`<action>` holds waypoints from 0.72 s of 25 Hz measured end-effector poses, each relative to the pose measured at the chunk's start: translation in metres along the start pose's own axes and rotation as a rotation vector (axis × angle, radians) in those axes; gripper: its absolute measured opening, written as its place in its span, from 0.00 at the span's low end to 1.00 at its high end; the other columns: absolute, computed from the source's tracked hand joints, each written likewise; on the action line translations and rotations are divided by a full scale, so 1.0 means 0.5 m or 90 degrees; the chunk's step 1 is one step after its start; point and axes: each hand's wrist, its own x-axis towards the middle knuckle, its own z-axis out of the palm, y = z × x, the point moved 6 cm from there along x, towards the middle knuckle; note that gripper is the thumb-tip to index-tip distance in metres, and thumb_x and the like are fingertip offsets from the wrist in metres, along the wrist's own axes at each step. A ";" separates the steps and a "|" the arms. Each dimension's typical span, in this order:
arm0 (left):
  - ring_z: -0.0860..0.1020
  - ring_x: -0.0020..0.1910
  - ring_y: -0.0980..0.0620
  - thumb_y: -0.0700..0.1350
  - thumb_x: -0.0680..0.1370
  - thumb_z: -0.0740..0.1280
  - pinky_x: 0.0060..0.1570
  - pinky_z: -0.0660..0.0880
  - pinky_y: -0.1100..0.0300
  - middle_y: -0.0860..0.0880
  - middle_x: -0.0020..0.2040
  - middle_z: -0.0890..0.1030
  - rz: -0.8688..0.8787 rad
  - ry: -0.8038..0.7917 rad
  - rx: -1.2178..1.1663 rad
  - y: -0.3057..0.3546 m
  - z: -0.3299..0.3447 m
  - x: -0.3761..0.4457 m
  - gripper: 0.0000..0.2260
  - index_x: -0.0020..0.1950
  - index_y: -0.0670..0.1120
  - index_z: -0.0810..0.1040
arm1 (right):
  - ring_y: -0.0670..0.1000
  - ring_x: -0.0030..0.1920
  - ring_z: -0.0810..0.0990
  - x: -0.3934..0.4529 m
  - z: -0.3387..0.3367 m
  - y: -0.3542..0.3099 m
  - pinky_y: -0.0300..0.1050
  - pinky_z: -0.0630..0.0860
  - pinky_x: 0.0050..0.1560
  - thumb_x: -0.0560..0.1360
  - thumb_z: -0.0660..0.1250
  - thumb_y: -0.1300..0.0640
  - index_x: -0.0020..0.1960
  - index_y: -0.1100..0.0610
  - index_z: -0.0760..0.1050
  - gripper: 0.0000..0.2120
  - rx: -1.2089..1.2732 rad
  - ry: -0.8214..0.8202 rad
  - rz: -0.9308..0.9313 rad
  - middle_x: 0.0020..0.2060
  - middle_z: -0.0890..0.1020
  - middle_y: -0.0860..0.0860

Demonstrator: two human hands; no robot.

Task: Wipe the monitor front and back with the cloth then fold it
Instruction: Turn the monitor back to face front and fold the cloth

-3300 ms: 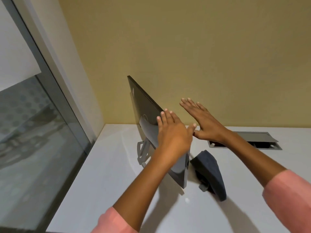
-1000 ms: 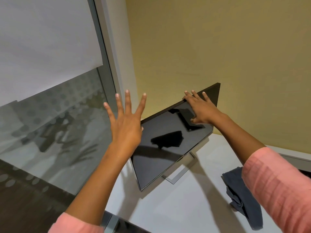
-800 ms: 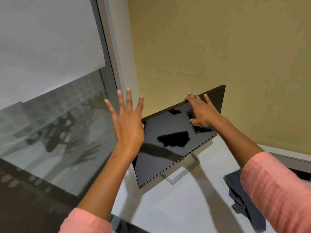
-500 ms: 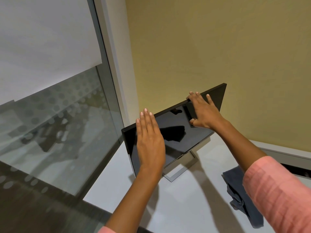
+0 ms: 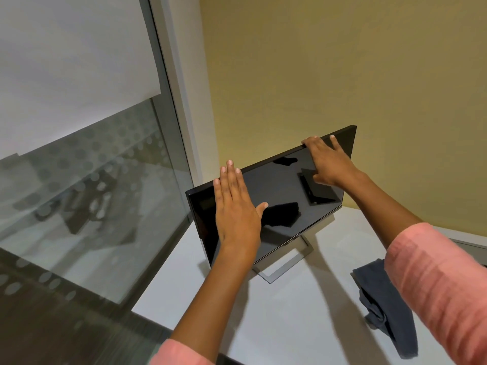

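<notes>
A black flat monitor (image 5: 279, 196) stands on its silver frame stand (image 5: 284, 267) on a white desk, screen facing me and tilted. My left hand (image 5: 235, 209) lies flat on the left part of the screen, fingers together and reaching the top edge. My right hand (image 5: 328, 162) holds the monitor's top edge near the right corner, fingers curled over the rim, thumb on the screen. The dark grey cloth (image 5: 382, 309) lies crumpled on the desk at the right, partly hidden by my right sleeve. Neither hand touches it.
The white desk (image 5: 290, 317) ends close in front of me and at the left. A glass partition (image 5: 87, 201) with a grey metal frame stands at the left. A yellow wall (image 5: 329, 75) rises behind the monitor. A recessed cable tray (image 5: 471, 246) sits at far right.
The monitor has been turned from back-facing to screen-facing. My left hand came down from the air in front of the glass onto the screen's left side. My right hand kept its hold on the top edge.
</notes>
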 end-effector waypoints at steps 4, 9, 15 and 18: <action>0.32 0.73 0.42 0.64 0.78 0.44 0.71 0.36 0.49 0.37 0.73 0.31 0.010 -0.009 -0.001 -0.017 0.014 0.023 0.40 0.72 0.35 0.30 | 0.52 0.75 0.54 -0.007 0.003 0.003 0.54 0.39 0.74 0.69 0.67 0.65 0.75 0.59 0.52 0.39 0.029 0.042 0.045 0.75 0.58 0.56; 0.30 0.71 0.44 0.64 0.78 0.44 0.71 0.34 0.50 0.39 0.71 0.27 0.036 -0.016 0.022 -0.034 0.026 0.048 0.39 0.72 0.37 0.29 | 0.53 0.75 0.54 -0.024 -0.002 -0.007 0.53 0.39 0.74 0.72 0.65 0.63 0.75 0.60 0.52 0.36 -0.027 0.066 0.101 0.74 0.59 0.57; 0.31 0.73 0.45 0.62 0.80 0.44 0.71 0.35 0.50 0.41 0.71 0.26 0.063 -0.063 -0.006 -0.043 0.048 0.086 0.37 0.71 0.38 0.28 | 0.54 0.76 0.52 -0.036 0.001 -0.013 0.54 0.40 0.75 0.76 0.60 0.59 0.76 0.62 0.49 0.32 -0.056 0.059 0.154 0.75 0.57 0.57; 0.31 0.73 0.45 0.61 0.80 0.45 0.72 0.35 0.50 0.42 0.70 0.26 0.075 -0.071 -0.019 -0.047 0.055 0.100 0.36 0.70 0.39 0.27 | 0.54 0.76 0.52 -0.039 0.001 -0.014 0.55 0.41 0.74 0.79 0.56 0.54 0.76 0.61 0.49 0.29 -0.055 0.058 0.170 0.75 0.57 0.57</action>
